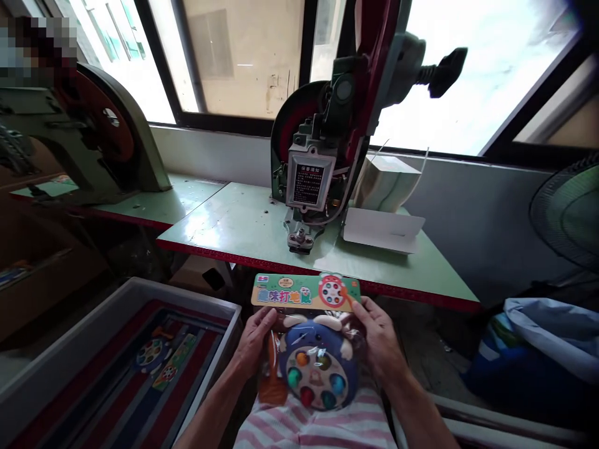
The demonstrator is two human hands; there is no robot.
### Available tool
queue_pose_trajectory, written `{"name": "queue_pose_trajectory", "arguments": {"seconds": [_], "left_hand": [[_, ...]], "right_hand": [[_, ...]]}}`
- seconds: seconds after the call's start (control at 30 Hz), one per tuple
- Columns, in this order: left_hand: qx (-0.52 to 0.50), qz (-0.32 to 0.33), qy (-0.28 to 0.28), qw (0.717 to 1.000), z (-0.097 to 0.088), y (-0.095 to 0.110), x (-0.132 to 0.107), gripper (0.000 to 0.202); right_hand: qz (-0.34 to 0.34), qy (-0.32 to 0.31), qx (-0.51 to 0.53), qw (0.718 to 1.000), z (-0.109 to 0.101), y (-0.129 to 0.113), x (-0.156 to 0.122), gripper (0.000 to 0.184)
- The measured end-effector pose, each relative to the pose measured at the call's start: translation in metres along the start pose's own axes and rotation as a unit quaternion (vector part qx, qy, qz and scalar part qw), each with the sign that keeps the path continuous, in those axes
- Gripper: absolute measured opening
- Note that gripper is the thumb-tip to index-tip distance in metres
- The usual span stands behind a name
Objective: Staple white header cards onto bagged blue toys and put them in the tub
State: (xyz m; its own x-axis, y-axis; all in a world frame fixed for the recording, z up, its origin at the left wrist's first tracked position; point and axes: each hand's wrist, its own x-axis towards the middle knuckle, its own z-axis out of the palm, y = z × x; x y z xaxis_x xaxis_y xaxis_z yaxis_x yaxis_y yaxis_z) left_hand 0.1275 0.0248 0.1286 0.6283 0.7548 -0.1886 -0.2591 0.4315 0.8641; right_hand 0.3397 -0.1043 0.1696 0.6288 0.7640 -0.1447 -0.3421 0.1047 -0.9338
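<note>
A bagged toy [312, 362] rests on my lap: a blue round animal-shaped toy with coloured buttons in clear plastic, topped by a green printed header card [304, 292]. My left hand [253, 340] grips the bag's left side, fingers curled on its upper edge. On the bag's right side, my right hand [381, 343] holds it just below the header card. Both hands are closed on the package.
A green-and-red press machine [322, 156] stands on the green table [234, 218] straight ahead, with white cardboard [381, 227] beside it. A grey bin [116, 362] at lower left holds more packaged toys. Another machine [93, 131] stands far left; a fan [568, 209] and a blue bag [552, 337] are right.
</note>
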Motion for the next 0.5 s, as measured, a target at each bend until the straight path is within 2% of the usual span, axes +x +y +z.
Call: {"name": "queue_pose_trajectory", "arguments": {"seconds": [0.1,0.2,0.33,0.5], "left_hand": [[0.027,0.002,0.071,0.997,-0.015,0.006,-0.009,0.035],[0.025,-0.003,0.098,0.995,-0.027,0.003,-0.023,0.034],[-0.001,-0.003,0.117,0.993,-0.028,-0.01,-0.037,0.035],[0.026,-0.014,0.169,0.985,-0.029,-0.02,-0.035,0.033]], "right_hand": [[-0.024,-0.026,-0.026,0.999,0.013,0.027,0.008,0.036],[-0.048,-0.043,-0.06,0.996,0.015,0.045,0.007,0.038],[-0.046,-0.05,-0.061,0.996,0.008,0.065,0.003,0.036],[-0.039,-0.034,-0.056,0.997,0.006,0.086,0.006,0.034]]}}
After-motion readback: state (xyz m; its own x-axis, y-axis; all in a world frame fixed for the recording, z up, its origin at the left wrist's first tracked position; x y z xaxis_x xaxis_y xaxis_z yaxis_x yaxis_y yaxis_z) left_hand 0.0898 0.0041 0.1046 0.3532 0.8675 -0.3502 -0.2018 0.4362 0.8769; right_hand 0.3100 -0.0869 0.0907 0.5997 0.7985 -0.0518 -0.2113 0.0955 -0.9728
